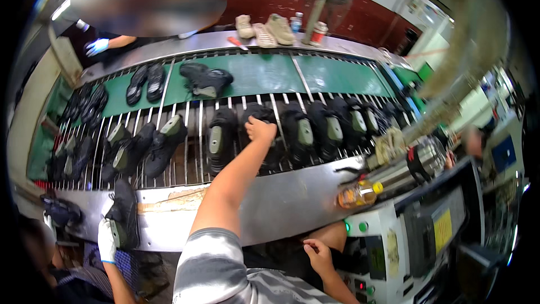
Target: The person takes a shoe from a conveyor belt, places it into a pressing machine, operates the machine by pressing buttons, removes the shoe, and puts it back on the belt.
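The person's left hand (pixel 261 130) reaches out over a steel roller rack (pixel 191 163) and rests on a black shoe (pixel 265 138) standing in a row of like shoes; its fingers curl down over the shoe's top, closed around it as far as can be seen. This shoe stands between a black shoe with a grey tongue (pixel 219 141) on its left and another dark shoe (pixel 299 134) on its right, both just beside it. The right hand (pixel 318 254) hangs low near the body, fingers loosely bent and holding nothing, beside a control panel (pixel 368 259) with green buttons. A bottle of amber liquid (pixel 355 194) lies on the steel bench edge (pixel 281 202). At lower left, a co-worker's white-gloved hand (pixel 106 240) holds another black shoe (pixel 124 214). Beyond the rack runs a green belt (pixel 264 73) carrying more shoes.
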